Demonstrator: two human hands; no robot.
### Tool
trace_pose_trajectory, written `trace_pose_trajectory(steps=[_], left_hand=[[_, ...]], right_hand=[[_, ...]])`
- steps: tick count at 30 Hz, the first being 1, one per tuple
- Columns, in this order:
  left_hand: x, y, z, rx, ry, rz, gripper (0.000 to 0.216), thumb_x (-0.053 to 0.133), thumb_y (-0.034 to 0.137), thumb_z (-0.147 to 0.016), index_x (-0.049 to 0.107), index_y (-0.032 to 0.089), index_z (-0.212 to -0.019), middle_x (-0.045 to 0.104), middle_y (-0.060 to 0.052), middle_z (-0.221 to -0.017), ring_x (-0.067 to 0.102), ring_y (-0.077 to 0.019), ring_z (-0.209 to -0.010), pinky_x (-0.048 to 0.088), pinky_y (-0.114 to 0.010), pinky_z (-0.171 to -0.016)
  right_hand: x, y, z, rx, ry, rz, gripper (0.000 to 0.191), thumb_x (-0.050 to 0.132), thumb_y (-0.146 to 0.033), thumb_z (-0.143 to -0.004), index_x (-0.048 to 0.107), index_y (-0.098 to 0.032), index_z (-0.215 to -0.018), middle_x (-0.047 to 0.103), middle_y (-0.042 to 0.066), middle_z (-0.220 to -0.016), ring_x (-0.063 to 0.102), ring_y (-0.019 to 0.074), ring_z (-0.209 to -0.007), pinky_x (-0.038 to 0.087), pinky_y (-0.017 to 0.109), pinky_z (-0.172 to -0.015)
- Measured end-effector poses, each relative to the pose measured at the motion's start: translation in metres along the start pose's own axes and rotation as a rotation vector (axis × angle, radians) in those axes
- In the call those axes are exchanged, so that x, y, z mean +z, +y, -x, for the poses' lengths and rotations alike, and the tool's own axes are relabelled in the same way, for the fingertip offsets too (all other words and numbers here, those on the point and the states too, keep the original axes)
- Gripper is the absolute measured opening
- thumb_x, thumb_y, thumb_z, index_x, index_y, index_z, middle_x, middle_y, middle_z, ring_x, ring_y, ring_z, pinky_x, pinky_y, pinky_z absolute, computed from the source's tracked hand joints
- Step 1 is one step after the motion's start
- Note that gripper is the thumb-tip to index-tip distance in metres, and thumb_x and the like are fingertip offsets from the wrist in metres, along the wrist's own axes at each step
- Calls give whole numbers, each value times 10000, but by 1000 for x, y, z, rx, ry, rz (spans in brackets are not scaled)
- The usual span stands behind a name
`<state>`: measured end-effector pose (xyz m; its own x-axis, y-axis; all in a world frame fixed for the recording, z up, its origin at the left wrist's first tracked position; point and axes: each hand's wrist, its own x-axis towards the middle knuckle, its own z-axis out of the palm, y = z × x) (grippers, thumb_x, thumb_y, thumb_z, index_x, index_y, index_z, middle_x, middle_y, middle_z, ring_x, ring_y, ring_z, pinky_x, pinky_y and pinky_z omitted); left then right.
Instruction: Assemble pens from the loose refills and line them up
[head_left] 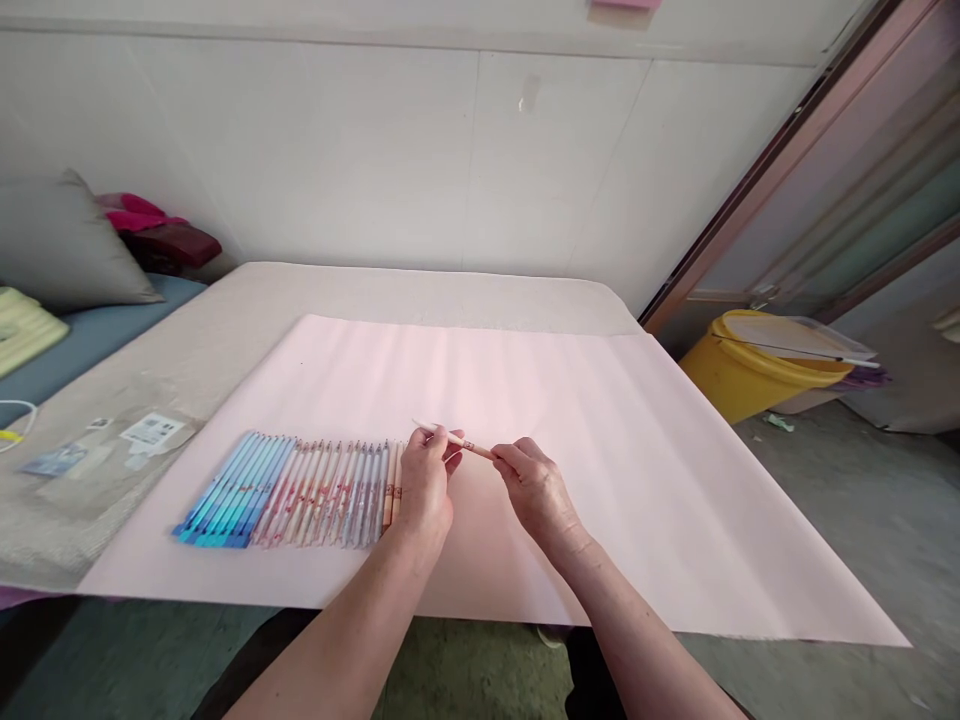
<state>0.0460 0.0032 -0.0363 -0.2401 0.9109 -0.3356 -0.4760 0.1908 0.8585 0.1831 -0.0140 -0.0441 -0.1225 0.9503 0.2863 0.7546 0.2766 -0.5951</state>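
Between my two hands is a slim pen (478,449), white at its far left end and light orange toward the right. My left hand (429,470) is closed around its white part. At the other end my right hand (531,482) pinches the pen with thumb and fingers. Left of my hands, a row of pens (315,490) lies side by side on the pink sheet (600,420): blue ones at the left, then pale patterned ones, then a few light orange ones partly hidden by my left hand.
A clear plastic bag (154,432) with labels lies on the cloth-covered table (420,293) at the left. Beyond it are a grey cushion (67,245) and a dark red item (172,245). A yellow bucket (731,375) stands past the table's right edge. A white wall (337,150) rises behind.
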Motion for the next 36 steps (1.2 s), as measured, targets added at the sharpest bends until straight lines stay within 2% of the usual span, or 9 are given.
trace_pose_trajectory(steps=[9,15,17,21,25,27,31,33,36], left_hand=[[1,3,3,-17,-29,0,222,609,374,-705,529,169,-737,646,-81,-861,604,-166,-814,445,-336,-761],[1,4,4,69,-102,-29,209,573,382,-740,532,177,-746,640,-76,-889,589,-185,-906,440,-333,-776],[0,5,4,69,-114,-22,209,574,381,-738,534,176,-739,640,-76,-885,589,-188,-914,440,-333,-777],[0,6,3,73,-95,-24,220,581,393,-728,544,179,-762,644,-83,-900,593,-189,-899,446,-330,-760],[2,6,5,78,-119,-25,226,583,399,-725,555,179,-767,641,-85,-903,587,-194,-908,449,-321,-744],[3,7,6,60,-152,-26,225,578,400,-731,559,181,-778,641,-84,-894,586,-192,-895,450,-323,-741],[2,11,7,48,-184,-12,216,578,393,-733,570,180,-768,626,-79,-901,571,-184,-897,446,-308,-738],[0,12,6,62,-168,-25,217,591,392,-721,568,176,-719,612,-64,-889,561,-166,-872,440,-287,-730],[-1,14,5,90,-101,-49,229,635,378,-679,545,170,-654,577,-21,-750,545,-125,-742,431,-270,-709]], right_hand=[[-1,-2,-1,69,-6,-162,216,418,-210,-834,633,-209,-812,508,19,-748,483,123,-623,380,243,-579],[-3,-5,-4,405,-124,-566,93,486,-254,-759,558,-200,-783,534,-25,-611,511,116,-507,406,238,-489],[-4,-7,-4,451,-149,-657,84,475,-261,-755,530,-197,-764,535,-32,-584,502,113,-476,393,230,-454],[-3,-11,-2,394,-78,-530,123,475,-297,-768,546,-202,-738,538,-23,-582,503,119,-512,398,238,-504],[1,-13,1,309,33,-406,103,556,-293,-721,566,-220,-793,554,-20,-695,481,119,-575,377,231,-533],[0,-13,1,308,10,-415,107,529,-314,-751,568,-214,-751,523,-31,-640,437,110,-533,341,225,-496],[-2,-15,1,320,-74,-431,266,449,-391,-813,568,-199,-673,435,-43,-514,351,102,-460,278,229,-447],[-2,-17,1,297,-60,-401,283,438,-394,-820,571,-194,-672,453,-32,-534,356,106,-479,282,229,-457],[-1,-21,0,243,-42,-367,267,434,-368,-821,577,-190,-682,496,-10,-593,384,114,-527,305,231,-487]])
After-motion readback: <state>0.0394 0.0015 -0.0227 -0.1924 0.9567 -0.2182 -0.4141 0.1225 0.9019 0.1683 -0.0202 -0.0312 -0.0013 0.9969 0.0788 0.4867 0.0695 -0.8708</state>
